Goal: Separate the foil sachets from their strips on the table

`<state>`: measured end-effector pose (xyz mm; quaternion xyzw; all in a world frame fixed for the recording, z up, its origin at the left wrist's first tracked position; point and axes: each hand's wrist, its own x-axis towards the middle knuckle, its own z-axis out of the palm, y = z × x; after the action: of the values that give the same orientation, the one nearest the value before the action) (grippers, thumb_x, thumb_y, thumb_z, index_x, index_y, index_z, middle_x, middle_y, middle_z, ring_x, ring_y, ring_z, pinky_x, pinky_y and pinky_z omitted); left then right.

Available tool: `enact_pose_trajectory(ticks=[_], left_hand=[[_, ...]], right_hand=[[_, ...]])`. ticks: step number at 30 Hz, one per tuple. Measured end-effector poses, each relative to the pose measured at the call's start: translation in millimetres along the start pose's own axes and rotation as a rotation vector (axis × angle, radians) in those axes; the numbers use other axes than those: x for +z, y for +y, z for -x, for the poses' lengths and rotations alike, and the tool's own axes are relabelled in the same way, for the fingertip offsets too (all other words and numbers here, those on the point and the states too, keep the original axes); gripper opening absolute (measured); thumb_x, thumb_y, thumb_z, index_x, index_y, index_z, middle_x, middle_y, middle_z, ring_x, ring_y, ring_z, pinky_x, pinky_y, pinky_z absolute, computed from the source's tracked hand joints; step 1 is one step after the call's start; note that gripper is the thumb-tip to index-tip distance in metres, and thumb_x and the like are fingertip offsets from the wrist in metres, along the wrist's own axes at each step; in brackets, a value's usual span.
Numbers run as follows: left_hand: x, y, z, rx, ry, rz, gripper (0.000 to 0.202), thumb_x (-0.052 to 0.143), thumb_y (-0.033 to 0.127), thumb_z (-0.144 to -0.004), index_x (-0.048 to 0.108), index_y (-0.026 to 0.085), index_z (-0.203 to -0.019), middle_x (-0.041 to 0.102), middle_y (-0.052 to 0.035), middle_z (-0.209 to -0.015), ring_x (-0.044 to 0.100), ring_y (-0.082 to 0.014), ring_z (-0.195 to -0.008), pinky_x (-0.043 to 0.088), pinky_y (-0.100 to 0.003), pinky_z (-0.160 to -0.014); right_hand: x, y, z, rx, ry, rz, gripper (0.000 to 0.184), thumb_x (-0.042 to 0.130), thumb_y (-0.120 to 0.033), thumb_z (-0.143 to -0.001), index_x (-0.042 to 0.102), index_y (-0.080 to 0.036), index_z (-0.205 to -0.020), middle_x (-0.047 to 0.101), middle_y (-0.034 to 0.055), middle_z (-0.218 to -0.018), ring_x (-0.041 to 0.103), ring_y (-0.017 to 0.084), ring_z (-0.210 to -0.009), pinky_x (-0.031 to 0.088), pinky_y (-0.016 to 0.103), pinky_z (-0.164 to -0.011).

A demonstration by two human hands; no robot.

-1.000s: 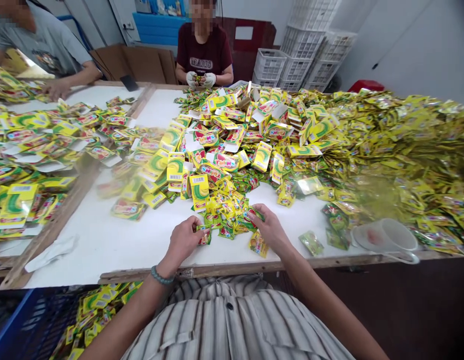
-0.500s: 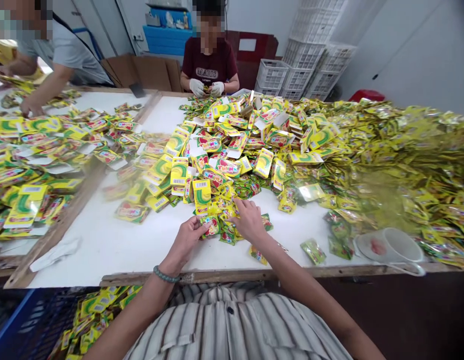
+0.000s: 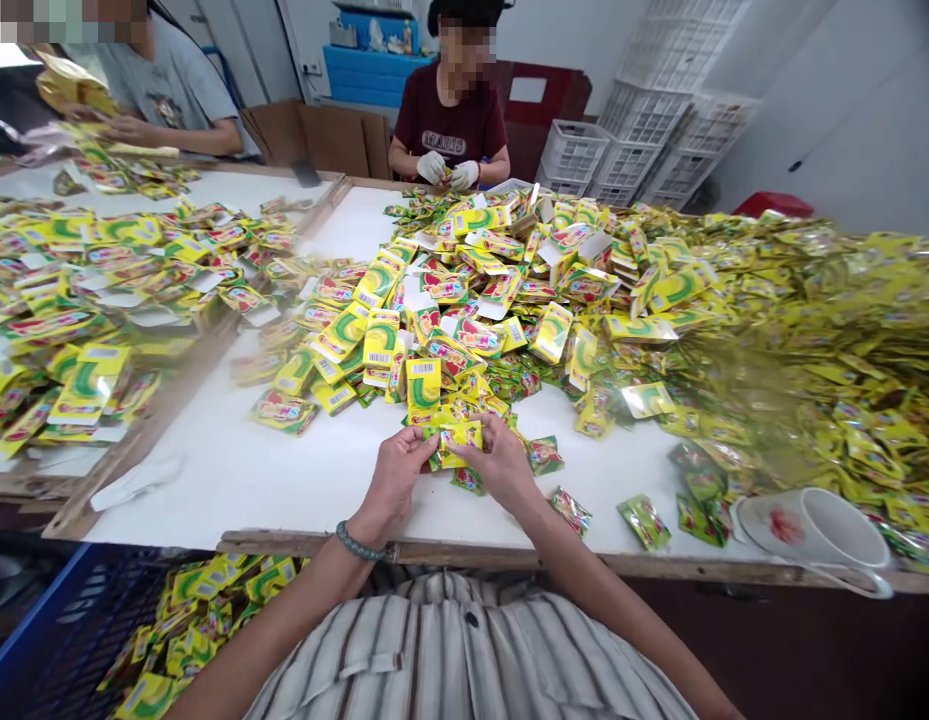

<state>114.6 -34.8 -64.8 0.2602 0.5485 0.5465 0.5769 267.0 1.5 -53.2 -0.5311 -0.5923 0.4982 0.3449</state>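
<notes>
My left hand is closed, pinching a small green candy sachet between thumb and fingers. From the other side, my right hand grips a yellow candy sachet, which lies partly in front of the green one. The two sachets meet between my fingertips just above the white table. Right beyond my fingers a yellow box with a barcode leans against the heap of flat candy boxes. More green sachets lie under and beside my right hand.
A clear plastic jug rests near the front edge at right, beside a large mound of yellow sachets. A blue crate holding packets is below left. Wooden strips edge the table. Two people work across it; white crates stand behind.
My right hand has drawn back from the sachet pile toward my left hand, bringing a yellow sachet against the green one. The view has shifted slightly; the co-worker at left now holds a golden bag.
</notes>
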Motion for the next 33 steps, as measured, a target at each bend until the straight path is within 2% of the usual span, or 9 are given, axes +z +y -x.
enact_pose_trajectory(ticks=[6, 12, 17, 19, 23, 26, 29, 31, 33], left_hand=[[-1.8, 11, 7, -0.061, -0.095, 0.028, 0.04, 0.083, 0.045, -0.058, 0.065, 0.014, -0.074, 0.063, 0.0013, -0.066, 0.056, -0.01, -0.061, 0.044, -0.021, -0.059], [-5.0, 6, 0, -0.069, -0.158, -0.059, 0.042, 0.077, 0.052, -0.061, 0.06, 0.014, -0.066, 0.058, 0.0016, -0.062, 0.05, -0.0103, -0.056, 0.041, -0.023, -0.054], [-11.2, 7, -11, -0.024, -0.247, -0.348, 0.043, 0.072, 0.055, -0.067, 0.058, 0.015, -0.062, 0.049, 0.0043, -0.053, 0.04, -0.0088, -0.05, 0.031, -0.023, -0.05], [-11.1, 11, -12, -0.028, -0.292, -0.355, 0.041, 0.072, 0.054, -0.068, 0.059, 0.015, -0.064, 0.05, 0.0041, -0.054, 0.04, -0.0089, -0.051, 0.031, -0.023, -0.05], [-9.0, 20, -5, -0.093, -0.404, -0.191, 0.039, 0.066, 0.055, -0.075, 0.064, 0.016, -0.076, 0.06, -0.0003, -0.069, 0.051, -0.012, -0.061, 0.039, -0.023, -0.055], [-9.6, 23, 1, -0.065, -0.455, -0.222, 0.034, 0.078, 0.041, -0.066, 0.065, 0.015, -0.084, 0.064, -0.0019, -0.081, 0.057, -0.0133, -0.071, 0.044, -0.024, -0.063], [-10.0, 23, 3, -0.036, -0.457, -0.23, 0.039, 0.082, 0.032, -0.061, 0.061, 0.016, -0.089, 0.065, -0.0007, -0.082, 0.059, -0.0132, -0.073, 0.045, -0.025, -0.068], [-9.0, 23, 3, -0.043, -0.469, -0.246, 0.043, 0.081, 0.031, -0.063, 0.056, 0.017, -0.095, 0.064, 0.0002, -0.079, 0.059, -0.0126, -0.07, 0.045, -0.025, -0.066], [-8.0, 25, 1, -0.051, -0.498, -0.284, 0.047, 0.08, 0.031, -0.065, 0.053, 0.018, -0.1, 0.063, 0.0018, -0.074, 0.058, -0.0124, -0.066, 0.045, -0.025, -0.064]], right_hand=[[3, 11, -2, -0.061, -0.084, 0.004, 0.037, 0.07, -0.041, -0.072, 0.06, -0.022, -0.103, 0.059, -0.001, -0.068, 0.054, 0.018, -0.063, 0.047, 0.031, -0.061], [-7, 9, 3, -0.06, -0.142, -0.069, 0.038, 0.065, -0.045, -0.077, 0.058, -0.022, -0.107, 0.06, -0.0001, -0.073, 0.056, 0.019, -0.07, 0.049, 0.032, -0.065], [-21, 0, 3, -0.113, -0.197, -0.072, 0.042, 0.067, -0.042, -0.076, 0.057, -0.023, -0.112, 0.053, -0.0022, -0.072, 0.053, 0.017, -0.071, 0.045, 0.029, -0.064], [-24, -5, 3, -0.136, -0.238, 0.016, 0.043, 0.069, -0.038, -0.075, 0.057, -0.023, -0.113, 0.046, -0.0048, -0.066, 0.046, 0.014, -0.063, 0.039, 0.026, -0.057], [-18, -5, 4, -0.117, -0.248, 0.086, 0.035, 0.068, -0.039, -0.075, 0.056, -0.021, -0.102, 0.036, -0.0079, -0.06, 0.035, 0.011, -0.055, 0.03, 0.024, -0.051], [-12, 3, 5, -0.044, -0.219, -0.017, 0.037, 0.068, -0.043, -0.073, 0.053, -0.021, -0.099, 0.044, -0.0075, -0.061, 0.041, 0.012, -0.055, 0.034, 0.024, -0.052], [-11, 7, 7, -0.002, -0.223, -0.145, 0.04, 0.067, -0.047, -0.074, 0.054, -0.02, -0.101, 0.057, -0.0016, -0.074, 0.053, 0.014, -0.067, 0.044, 0.026, -0.06], [-14, 5, 8, -0.022, -0.256, -0.101, 0.035, 0.065, -0.047, -0.075, 0.056, -0.019, -0.095, 0.06, 0.0002, -0.079, 0.055, 0.015, -0.072, 0.046, 0.026, -0.064], [-18, -2, 10, -0.049, -0.284, 0.063, 0.027, 0.066, -0.044, -0.076, 0.056, -0.019, -0.078, 0.056, -0.002, -0.07, 0.051, 0.014, -0.066, 0.042, 0.024, -0.059]])
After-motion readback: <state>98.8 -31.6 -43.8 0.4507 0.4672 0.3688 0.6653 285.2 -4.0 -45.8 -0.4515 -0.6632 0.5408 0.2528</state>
